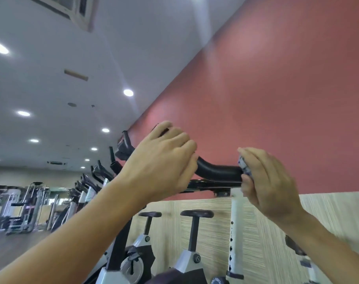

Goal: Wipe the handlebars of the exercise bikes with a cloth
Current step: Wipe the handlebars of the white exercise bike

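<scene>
A black padded handlebar (217, 171) of the nearest exercise bike runs across the middle of the head view. My left hand (162, 160) grips its left part, fingers curled over the top. My right hand (269, 183) is closed around the right part with a small blue-and-white patterned cloth (244, 166) pressed between palm and bar. Only a corner of the cloth shows above my fingers. The bar's right end is hidden under that hand.
A white perforated post (236, 232) carries the handlebar. Two black saddles (197, 213) on grey posts stand below, against a beige striped wall. A row of more bike handlebars (104, 171) recedes to the left. Red wall (277, 89) rises behind.
</scene>
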